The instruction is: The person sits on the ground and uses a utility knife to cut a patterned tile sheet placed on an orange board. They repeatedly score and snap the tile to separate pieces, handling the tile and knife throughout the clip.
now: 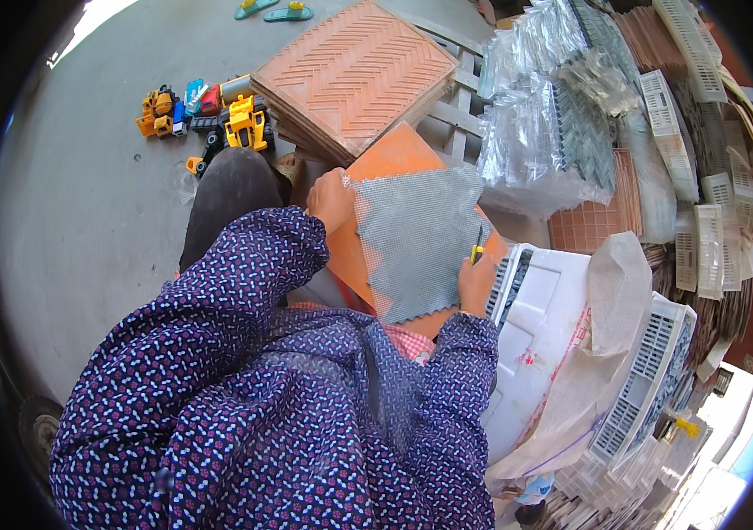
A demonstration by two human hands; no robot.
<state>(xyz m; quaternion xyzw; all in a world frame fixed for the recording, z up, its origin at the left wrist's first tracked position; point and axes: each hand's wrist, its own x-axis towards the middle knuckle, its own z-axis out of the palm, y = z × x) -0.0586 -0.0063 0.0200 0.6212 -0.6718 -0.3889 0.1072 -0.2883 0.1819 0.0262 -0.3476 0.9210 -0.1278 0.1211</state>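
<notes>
A grey mosaic tile sheet (421, 238) of small pieces, with zigzag edges, lies on an orange board (399, 152) over my lap. The board's corners stick out past it. My left hand (331, 200) is closed at the sheet's upper left corner, fingertips pinching its edge; some fingers are hidden. At the sheet's right edge, my right hand (477, 283) is closed round a small tool with a yellow and black handle (477, 254). Its thin dark tip points up and away from me, over the sheet's right side; the tool's exact kind is too small to tell.
A stack of orange herringbone-patterned panels (354, 75) stands ahead on a grey pallet (458, 110). Plastic-wrapped grey zigzag sheets (535, 132) are piled to its right. White crates (531, 327) stand close on my right. Toy trucks (246, 124) and green slippers (288, 14) lie on the floor.
</notes>
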